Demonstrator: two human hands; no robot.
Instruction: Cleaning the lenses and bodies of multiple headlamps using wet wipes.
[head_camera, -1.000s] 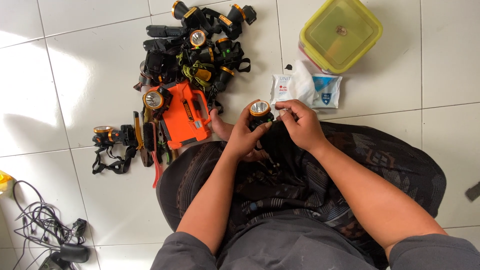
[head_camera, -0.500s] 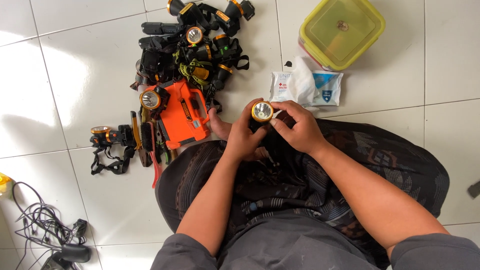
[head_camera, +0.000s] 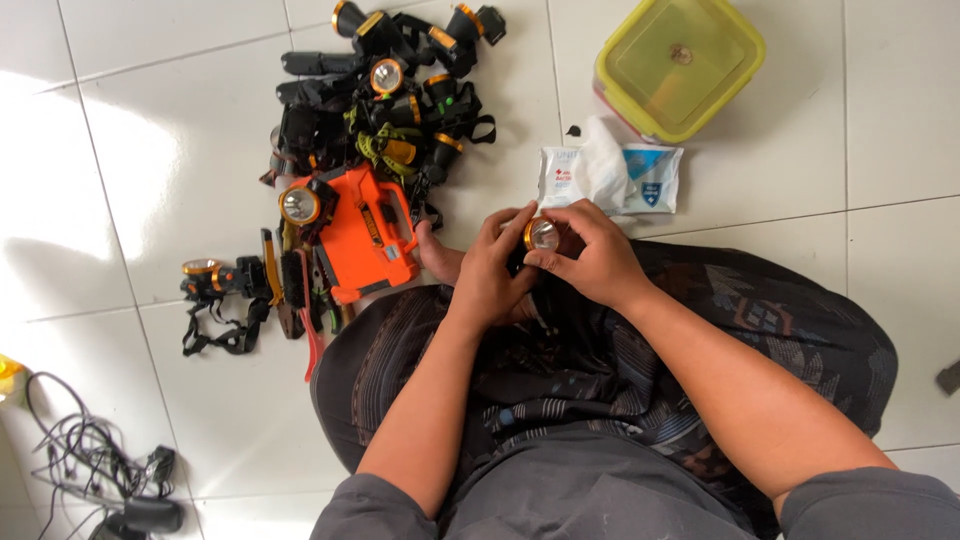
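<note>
Both hands close their grip on one small headlamp (head_camera: 541, 235) held just above the person's lap: the left hand (head_camera: 490, 275) wraps the dark body from the left, fingers curled up around it, while the right hand (head_camera: 590, 255) pinches the orange-rimmed lens end between thumb and fingers. The lens faces up toward the camera, and the lamp's lower part is hidden behind the fingers, so its strap, if it has one, cannot be made out for certain. The person sits on a white tiled floor (head_camera: 150, 180) in a dark patterned cloth (head_camera: 700, 330).

Just beyond the hands lies a white wipes packet (head_camera: 610, 178), and past it a square container with a yellow-green lid (head_camera: 680, 65). To the left of the hands sits an orange lantern (head_camera: 372, 232), touching a heap of black and orange headlamps (head_camera: 390, 90) that spreads away from the person. A single headlamp with loose straps (head_camera: 215, 290) lies apart further left, beside a row of hand tools (head_camera: 295, 290). A tangle of dark cables (head_camera: 90, 460) sits near the lower left corner.
</note>
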